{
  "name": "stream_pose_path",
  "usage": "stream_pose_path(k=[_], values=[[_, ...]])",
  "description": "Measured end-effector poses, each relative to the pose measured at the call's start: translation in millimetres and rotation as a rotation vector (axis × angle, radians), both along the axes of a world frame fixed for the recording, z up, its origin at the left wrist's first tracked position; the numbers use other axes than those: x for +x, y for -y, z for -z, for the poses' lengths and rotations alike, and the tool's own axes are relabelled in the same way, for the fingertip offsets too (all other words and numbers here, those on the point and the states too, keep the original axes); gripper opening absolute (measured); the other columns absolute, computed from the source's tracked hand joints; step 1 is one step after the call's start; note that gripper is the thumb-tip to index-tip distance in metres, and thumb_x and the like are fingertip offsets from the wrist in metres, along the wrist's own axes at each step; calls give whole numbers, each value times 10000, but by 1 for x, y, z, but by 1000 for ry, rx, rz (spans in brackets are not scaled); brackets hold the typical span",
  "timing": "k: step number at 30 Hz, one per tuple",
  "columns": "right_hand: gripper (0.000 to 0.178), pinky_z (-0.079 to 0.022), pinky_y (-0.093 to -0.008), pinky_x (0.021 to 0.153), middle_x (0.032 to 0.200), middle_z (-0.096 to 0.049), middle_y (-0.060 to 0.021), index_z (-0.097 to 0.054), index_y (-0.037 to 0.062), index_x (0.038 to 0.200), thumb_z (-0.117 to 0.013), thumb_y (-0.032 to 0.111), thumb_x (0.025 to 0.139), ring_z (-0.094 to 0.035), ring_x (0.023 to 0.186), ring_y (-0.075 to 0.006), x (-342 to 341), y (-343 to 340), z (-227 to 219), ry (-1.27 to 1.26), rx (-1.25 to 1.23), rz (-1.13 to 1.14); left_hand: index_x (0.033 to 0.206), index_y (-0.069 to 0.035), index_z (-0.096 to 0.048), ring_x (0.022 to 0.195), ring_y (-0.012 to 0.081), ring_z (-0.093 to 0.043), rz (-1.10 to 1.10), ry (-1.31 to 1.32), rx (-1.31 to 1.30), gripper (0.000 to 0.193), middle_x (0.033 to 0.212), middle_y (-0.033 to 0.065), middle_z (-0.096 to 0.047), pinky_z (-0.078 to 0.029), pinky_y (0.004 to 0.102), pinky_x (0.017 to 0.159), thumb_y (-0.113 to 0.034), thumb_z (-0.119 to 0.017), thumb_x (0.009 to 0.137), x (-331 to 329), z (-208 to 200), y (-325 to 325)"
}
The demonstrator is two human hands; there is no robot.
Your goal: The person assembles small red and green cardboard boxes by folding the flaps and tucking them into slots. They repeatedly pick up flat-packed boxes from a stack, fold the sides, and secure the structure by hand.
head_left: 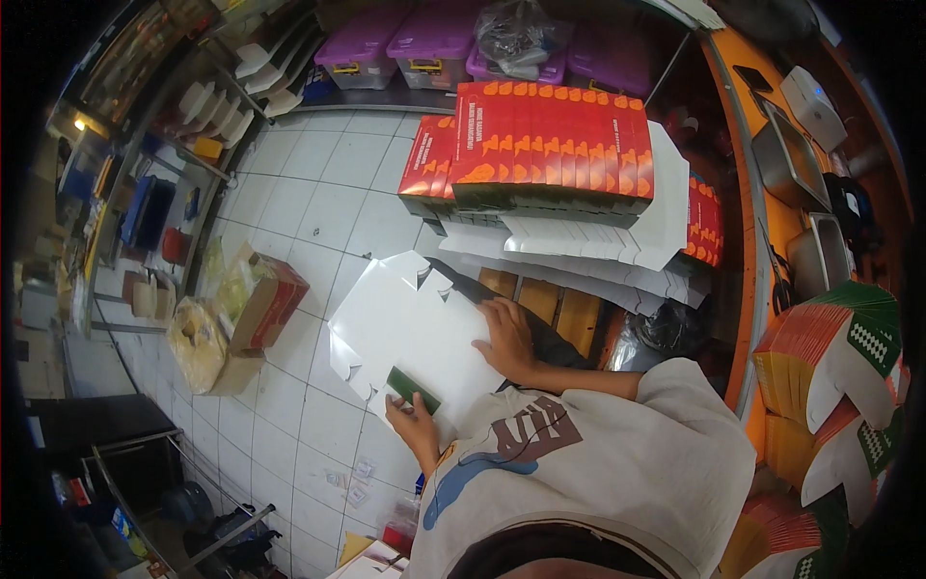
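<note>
I am following, from a distance, a glossy white card sheet with notched, tabbed edges (395, 314), which is lying tilted in front of the person's torso, between the two hands. Along its near-left edge, a narrow dark-green card strip (415, 390) is showing against the white. The left hand (415, 425) is touching the sheet beside this strip with curled fingers; I cannot tell whether they are pinching it or merely pressing. The right hand (506, 340) is resting on the opposite edge, its fingers spread apart and not closing around anything.

As to progress, I am judging the handling to be at an early stage: only the strip is appearing turned against the white face, while the main panel is staying broad and flat and no walls are standing.

Beyond the sheet, a tall stack of red-and-orange printed cardboard pieces (550, 140) is standing above layered white card flaps (579, 249), near a brown slatted wooden surface (538, 298). To the left, an open red-and-brown cardboard carton (274, 304) is sitting on the white tiled floor (323, 217). Farther right, fanned green, red and white card pieces (828, 352) are lying near an orange-edged counter (735, 125).
</note>
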State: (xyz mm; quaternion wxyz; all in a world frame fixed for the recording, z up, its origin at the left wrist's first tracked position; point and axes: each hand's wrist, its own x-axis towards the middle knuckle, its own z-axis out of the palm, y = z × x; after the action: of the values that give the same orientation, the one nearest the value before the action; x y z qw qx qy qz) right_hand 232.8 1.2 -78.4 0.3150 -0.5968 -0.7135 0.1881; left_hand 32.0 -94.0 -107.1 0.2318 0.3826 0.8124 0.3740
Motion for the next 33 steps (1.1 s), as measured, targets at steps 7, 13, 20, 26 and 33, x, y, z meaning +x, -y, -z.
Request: stream_pose_path(k=[7,13,20,26,33], values=[[293,-328,-471,1070,1172,-531,-268,-515,-41,1068,-554,49,792,-484,1163,-425,-11,7,-12,107,192,-376,1089,44,-539,834,266,-526,112,87,-125,392,1033,168,-497,-438,346,740,-210,-681,828,1,-11,-14],[250,-311,-491,1067,1225,-523,-268,-530,-8,1046,-503,99,822,-487,1195,-381,-10,13,7,428,197,-449,1443,-54,-256,1181,392,-306,85,-506,-249,711,1317,231,-269,-274,462,972,-195,-614,846,35,-22,-17],[241,-325,-508,1049,1132,-594,-162,-594,48,1011,-567,148,794,-563,1116,-273,-30,2,-76,77,399,-462,1380,-23,-335,942,159,-583,302,602,217,492,1193,131,-527,-462,239,728,-314,-433,994,23,-90,-35],[260,-274,-596,1047,1153,-594,-139,-616,97,1052,-625,143,796,-523,1169,-272,-52,-4,-145,-84,684,-453,1077,33,-538,851,168,-624,-19,921,599,311,990,127,-616,-535,277,681,-256,-496,970,2,-155,-75],[389,-542,-288,697,1082,-612,-85,-638,106,1111,-655,-6,739,-640,863,-218,-58,-53,-143,-528,445,-755,1214,46,-473,974,175,-607,82,1004,773,403,1123,139,-583,-538,280,807,-274,-501,970,-38,-173,-82]])
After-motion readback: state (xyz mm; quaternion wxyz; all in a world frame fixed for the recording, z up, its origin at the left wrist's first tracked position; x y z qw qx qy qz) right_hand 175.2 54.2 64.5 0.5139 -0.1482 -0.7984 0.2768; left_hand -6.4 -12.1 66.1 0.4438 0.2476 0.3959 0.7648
